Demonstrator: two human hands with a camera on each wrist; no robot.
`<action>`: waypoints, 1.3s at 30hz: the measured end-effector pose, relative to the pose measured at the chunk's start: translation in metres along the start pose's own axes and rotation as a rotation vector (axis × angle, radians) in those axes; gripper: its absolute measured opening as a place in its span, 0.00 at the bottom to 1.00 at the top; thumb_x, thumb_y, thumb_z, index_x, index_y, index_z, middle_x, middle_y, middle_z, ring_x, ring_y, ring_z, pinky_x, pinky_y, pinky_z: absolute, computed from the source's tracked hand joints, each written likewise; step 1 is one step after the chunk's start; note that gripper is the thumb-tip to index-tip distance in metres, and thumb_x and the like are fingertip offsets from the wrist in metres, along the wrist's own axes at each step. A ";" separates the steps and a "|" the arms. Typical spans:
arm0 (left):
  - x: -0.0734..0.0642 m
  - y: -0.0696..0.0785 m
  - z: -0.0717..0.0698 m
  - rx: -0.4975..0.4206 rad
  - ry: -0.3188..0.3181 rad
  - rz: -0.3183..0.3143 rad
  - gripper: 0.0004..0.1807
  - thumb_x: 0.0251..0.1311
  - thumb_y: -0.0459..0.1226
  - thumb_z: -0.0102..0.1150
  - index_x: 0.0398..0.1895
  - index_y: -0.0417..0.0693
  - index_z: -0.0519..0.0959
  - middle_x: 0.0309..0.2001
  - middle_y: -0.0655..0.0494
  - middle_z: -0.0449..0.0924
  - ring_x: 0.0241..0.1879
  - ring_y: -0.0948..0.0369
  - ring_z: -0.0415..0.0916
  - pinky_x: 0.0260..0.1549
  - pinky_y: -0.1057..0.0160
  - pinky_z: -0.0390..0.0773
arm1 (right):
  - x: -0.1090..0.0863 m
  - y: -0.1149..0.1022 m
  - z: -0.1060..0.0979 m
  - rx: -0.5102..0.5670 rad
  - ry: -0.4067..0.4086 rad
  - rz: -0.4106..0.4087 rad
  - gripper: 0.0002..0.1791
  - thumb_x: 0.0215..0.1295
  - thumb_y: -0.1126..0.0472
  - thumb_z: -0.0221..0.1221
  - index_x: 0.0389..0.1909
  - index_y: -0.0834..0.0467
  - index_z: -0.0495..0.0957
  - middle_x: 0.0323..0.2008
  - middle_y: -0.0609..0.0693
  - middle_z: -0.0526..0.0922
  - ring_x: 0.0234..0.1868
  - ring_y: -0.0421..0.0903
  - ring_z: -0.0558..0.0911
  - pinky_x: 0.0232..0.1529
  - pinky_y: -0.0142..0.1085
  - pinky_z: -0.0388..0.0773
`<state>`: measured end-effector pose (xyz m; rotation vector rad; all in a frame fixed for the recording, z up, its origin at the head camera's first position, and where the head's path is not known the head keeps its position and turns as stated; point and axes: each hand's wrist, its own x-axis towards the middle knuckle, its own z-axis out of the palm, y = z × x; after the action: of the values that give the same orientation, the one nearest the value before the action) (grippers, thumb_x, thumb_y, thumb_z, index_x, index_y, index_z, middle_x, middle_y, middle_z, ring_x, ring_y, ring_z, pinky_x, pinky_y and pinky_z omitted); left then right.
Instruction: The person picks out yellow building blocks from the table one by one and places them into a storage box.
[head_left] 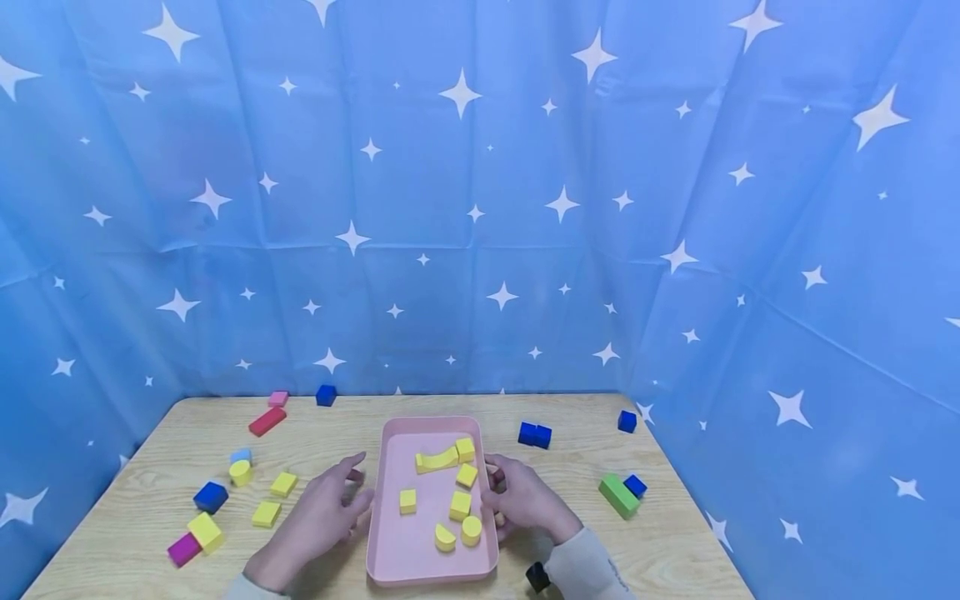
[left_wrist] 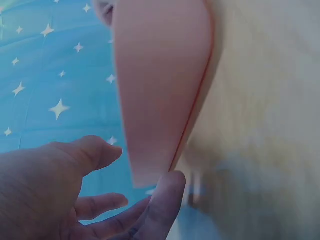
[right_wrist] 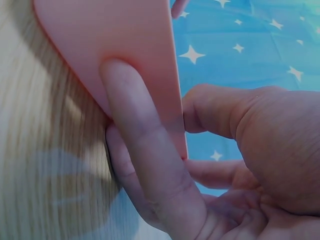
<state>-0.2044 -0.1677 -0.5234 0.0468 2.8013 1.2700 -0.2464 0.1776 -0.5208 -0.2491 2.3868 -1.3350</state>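
Note:
A pink tray point(head_left: 388, 533) lies on the wooden table with several yellow blocks in it, among them an arched block point(head_left: 437, 461), a half-round block point(head_left: 445, 537) and a cylinder point(head_left: 471, 531). My right hand point(head_left: 528, 498) grips the tray's right side. In the right wrist view its thumb point(right_wrist: 200, 110) is at the rim and a finger point(right_wrist: 130, 95) presses the outer wall. Beside the tray's left edge is my left hand point(head_left: 322, 510), its fingers loosely bent. In the left wrist view the thumb point(left_wrist: 97, 152) stands apart from the tray wall point(left_wrist: 160, 90); whether a fingertip touches it, I cannot tell.
Left of the tray lie yellow blocks point(head_left: 266, 514), a blue block point(head_left: 211, 497), a purple block point(head_left: 183, 550) and a red block point(head_left: 267, 422). On the right are blue blocks point(head_left: 534, 434) and a green block point(head_left: 618, 497). A starry blue curtain point(head_left: 420, 183) hangs behind the table.

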 end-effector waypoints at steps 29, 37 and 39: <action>0.005 -0.061 -0.085 0.371 0.233 -0.092 0.34 0.80 0.39 0.65 0.80 0.26 0.74 0.73 0.13 0.71 0.67 0.18 0.73 0.62 0.18 0.83 | -0.002 -0.004 0.002 0.013 -0.021 0.015 0.44 0.79 0.68 0.67 0.92 0.59 0.63 0.54 0.58 0.85 0.42 0.50 0.90 0.30 0.47 0.97; 0.005 -0.075 -0.093 0.387 0.214 -0.133 0.34 0.78 0.35 0.63 0.80 0.24 0.72 0.74 0.12 0.69 0.68 0.18 0.70 0.61 0.19 0.82 | -0.004 -0.006 0.002 0.011 -0.003 0.018 0.43 0.79 0.69 0.67 0.91 0.58 0.64 0.55 0.59 0.84 0.43 0.50 0.89 0.30 0.47 0.97; 0.005 -0.077 -0.095 0.383 0.223 -0.125 0.33 0.78 0.33 0.62 0.80 0.23 0.72 0.73 0.12 0.69 0.68 0.17 0.69 0.62 0.19 0.82 | -0.003 -0.005 0.002 0.005 0.004 0.022 0.43 0.79 0.68 0.68 0.91 0.58 0.65 0.55 0.59 0.84 0.43 0.50 0.89 0.30 0.47 0.97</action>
<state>-0.2162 -0.2897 -0.5192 -0.2617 3.1369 0.7404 -0.2428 0.1748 -0.5162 -0.2189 2.3822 -1.3329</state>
